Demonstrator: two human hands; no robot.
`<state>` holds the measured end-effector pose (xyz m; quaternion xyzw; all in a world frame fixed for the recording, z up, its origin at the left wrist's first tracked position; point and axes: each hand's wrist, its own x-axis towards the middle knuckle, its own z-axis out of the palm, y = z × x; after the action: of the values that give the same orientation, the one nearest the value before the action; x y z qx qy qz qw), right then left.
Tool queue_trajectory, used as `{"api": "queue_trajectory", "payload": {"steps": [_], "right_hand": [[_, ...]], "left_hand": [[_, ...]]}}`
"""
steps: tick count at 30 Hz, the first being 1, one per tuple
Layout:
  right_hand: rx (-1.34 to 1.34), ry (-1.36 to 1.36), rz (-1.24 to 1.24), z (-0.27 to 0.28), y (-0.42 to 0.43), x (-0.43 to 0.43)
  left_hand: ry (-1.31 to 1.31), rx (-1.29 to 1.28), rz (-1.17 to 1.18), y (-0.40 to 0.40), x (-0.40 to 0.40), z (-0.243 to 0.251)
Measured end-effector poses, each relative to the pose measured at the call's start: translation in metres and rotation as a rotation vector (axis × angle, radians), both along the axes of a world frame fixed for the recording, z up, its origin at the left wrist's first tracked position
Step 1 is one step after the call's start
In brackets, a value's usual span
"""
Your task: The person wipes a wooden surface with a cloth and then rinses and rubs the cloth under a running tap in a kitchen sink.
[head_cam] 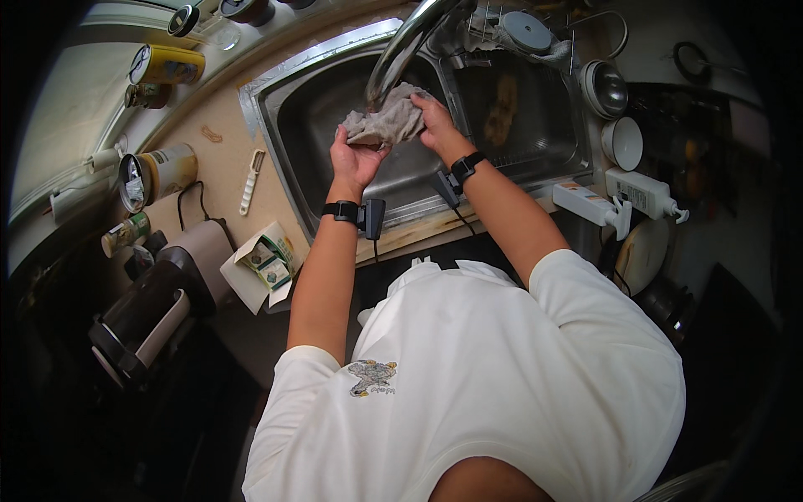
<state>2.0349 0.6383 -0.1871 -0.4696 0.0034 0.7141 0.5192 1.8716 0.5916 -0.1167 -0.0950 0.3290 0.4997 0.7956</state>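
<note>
A crumpled grey cloth [392, 119] is spread between my two hands above the left basin of a stainless steel sink [401, 182]. My left hand [356, 157] grips the cloth's lower left part, thumb up. At its right end, my right hand [434, 122] pinches it between thumb and fingers. The mouth of the chrome faucet [401, 53] comes down right over the cloth; whether water runs cannot be told. Each wrist wears a black strap with a small device. Folds of cloth hide some of my fingertips.
Right of the left basin is a second basin [539, 125] with a brownish item. Two white pump bottles [580, 202] and bowls [621, 143] stand at its right. Leftward are a white-handled peeler [252, 183], an opened carton [260, 267], cans [172, 169] and a countertop appliance [163, 282]. A dish rack is behind.
</note>
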Motion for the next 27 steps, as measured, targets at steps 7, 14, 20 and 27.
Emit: {"api": "queue_trajectory", "payload": {"steps": [7,14,20,27], "right_hand": [[-0.132,-0.953,0.338,0.065,-0.034,-0.084],[-0.297,-0.861,0.340,0.047,0.010,-0.040],[-0.124,-1.050,0.478,0.069,0.005,-0.080],[0.026,-1.165,0.719,0.115,-0.030,-0.117]], "left_hand": [[0.742,-0.124,-0.157,0.026,0.013,-0.025],[0.631,0.061,-0.253,0.030,0.042,-0.018],[0.608,-0.031,-0.229,0.026,0.008,-0.005],[0.441,-0.239,-0.060,0.007,-0.035,-0.024]]}}
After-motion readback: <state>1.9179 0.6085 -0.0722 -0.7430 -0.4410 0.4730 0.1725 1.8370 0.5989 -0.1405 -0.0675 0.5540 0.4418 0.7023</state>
